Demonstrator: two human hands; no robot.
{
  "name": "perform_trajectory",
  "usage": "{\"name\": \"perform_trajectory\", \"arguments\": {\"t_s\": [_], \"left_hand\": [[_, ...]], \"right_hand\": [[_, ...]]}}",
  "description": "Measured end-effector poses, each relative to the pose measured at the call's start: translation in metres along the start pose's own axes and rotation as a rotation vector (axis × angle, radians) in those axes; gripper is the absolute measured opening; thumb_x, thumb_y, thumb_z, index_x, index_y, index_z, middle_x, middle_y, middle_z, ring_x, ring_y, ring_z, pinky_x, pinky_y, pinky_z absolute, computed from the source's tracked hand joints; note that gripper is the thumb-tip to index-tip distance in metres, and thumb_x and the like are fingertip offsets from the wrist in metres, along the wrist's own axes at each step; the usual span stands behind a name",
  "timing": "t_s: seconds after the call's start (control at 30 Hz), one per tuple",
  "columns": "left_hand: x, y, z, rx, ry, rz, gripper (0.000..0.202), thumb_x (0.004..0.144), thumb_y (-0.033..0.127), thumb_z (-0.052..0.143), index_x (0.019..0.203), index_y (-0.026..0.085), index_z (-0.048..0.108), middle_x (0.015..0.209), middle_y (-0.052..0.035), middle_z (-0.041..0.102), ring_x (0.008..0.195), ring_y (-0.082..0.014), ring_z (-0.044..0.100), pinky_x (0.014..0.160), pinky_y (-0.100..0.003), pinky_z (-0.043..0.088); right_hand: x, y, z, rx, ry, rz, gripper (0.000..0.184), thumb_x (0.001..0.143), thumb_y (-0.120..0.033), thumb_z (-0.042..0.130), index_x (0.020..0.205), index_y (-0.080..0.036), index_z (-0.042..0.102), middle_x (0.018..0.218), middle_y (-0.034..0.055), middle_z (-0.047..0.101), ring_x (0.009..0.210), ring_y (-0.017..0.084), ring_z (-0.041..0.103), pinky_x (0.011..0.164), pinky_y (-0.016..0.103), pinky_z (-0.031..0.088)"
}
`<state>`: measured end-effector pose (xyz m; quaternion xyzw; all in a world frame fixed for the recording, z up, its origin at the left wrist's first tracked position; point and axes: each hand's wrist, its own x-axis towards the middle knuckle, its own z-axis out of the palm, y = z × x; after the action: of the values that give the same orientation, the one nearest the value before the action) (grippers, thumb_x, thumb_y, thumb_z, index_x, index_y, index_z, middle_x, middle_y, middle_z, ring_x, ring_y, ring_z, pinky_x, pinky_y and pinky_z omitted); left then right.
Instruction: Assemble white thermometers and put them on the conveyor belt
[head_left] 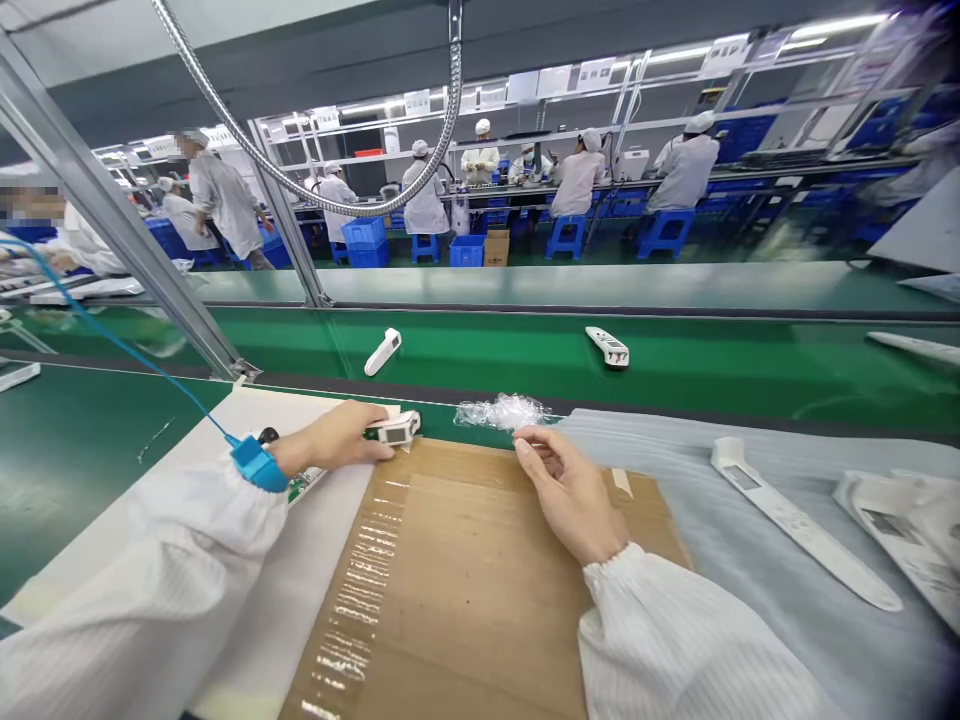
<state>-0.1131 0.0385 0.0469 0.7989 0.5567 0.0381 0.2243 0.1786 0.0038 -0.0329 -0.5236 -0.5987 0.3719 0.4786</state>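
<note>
My left hand [346, 436], with a blue wrist strap [259, 463] on its wrist, is closed around a white handheld device [399, 428] with a small dark screen. It is at the far left corner of a flat cardboard piece [480, 590]. Over the cardboard's far right part is my right hand [566, 490], thumb and fingertips drawn together. Whatever they may pinch is too small to make out. Crumpled clear plastic film [504, 411] lies just beyond those fingertips. Beneath my left wrist, a green circuit board [304, 485] is partly hidden.
A green conveyor belt [480, 350] crosses beyond the bench, carrying several white devices [608, 347]. White plastic housings [802, 525] lie on foam sheet at right. A metal post [112, 190] rises at left, and a flexible metal hose [300, 190] hangs overhead. Co-workers sit farther back.
</note>
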Motion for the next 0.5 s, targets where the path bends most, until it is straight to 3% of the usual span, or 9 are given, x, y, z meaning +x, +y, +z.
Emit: {"name": "perform_trajectory", "arguments": {"t_s": [0.13, 0.27, 0.4, 0.5], "left_hand": [[0.011, 0.053, 0.034, -0.023, 0.182, 0.059, 0.022, 0.086, 0.037, 0.058, 0.101, 0.025, 0.068, 0.099, -0.0048, 0.071, 0.088, -0.0247, 0.063, 0.073, -0.029, 0.04], [0.017, 0.099, 0.064, -0.163, 0.198, 0.109, 0.021, 0.088, 0.027, 0.053, 0.103, 0.027, 0.068, 0.098, -0.0049, 0.071, 0.088, -0.025, 0.065, 0.071, -0.03, 0.042], [0.025, 0.105, 0.084, -0.471, 0.252, 0.095, 0.021, 0.09, 0.031, 0.049, 0.095, 0.021, 0.067, 0.086, -0.0053, 0.07, 0.073, -0.0206, 0.064, 0.065, -0.029, 0.045], [0.033, 0.088, 0.088, -0.78, 0.392, -0.121, 0.024, 0.089, 0.036, 0.05, 0.093, 0.016, 0.064, 0.078, -0.0057, 0.066, 0.059, -0.0157, 0.059, 0.055, -0.026, 0.045]], "right_hand": [[-0.004, -0.013, -0.001, -0.128, 0.038, -0.296, 0.017, 0.093, -0.038, 0.056, 0.103, -0.026, 0.063, 0.104, 0.0047, 0.062, 0.081, 0.019, 0.056, 0.075, 0.035, 0.043], [-0.002, -0.012, -0.008, -0.451, 0.124, -0.467, 0.01, 0.094, -0.03, 0.056, 0.092, -0.027, 0.065, 0.097, 0.0039, 0.065, 0.087, 0.022, 0.054, 0.077, 0.037, 0.034], [-0.006, -0.012, -0.011, -0.687, 0.138, -0.474, 0.018, 0.095, -0.027, 0.053, 0.08, -0.025, 0.063, 0.092, 0.004, 0.066, 0.088, 0.022, 0.052, 0.076, 0.039, 0.028], [-0.006, -0.012, -0.008, -0.563, 0.035, -0.47, 0.021, 0.095, -0.026, 0.05, 0.076, -0.024, 0.057, 0.091, 0.0035, 0.065, 0.088, 0.022, 0.053, 0.081, 0.038, 0.029]]}}
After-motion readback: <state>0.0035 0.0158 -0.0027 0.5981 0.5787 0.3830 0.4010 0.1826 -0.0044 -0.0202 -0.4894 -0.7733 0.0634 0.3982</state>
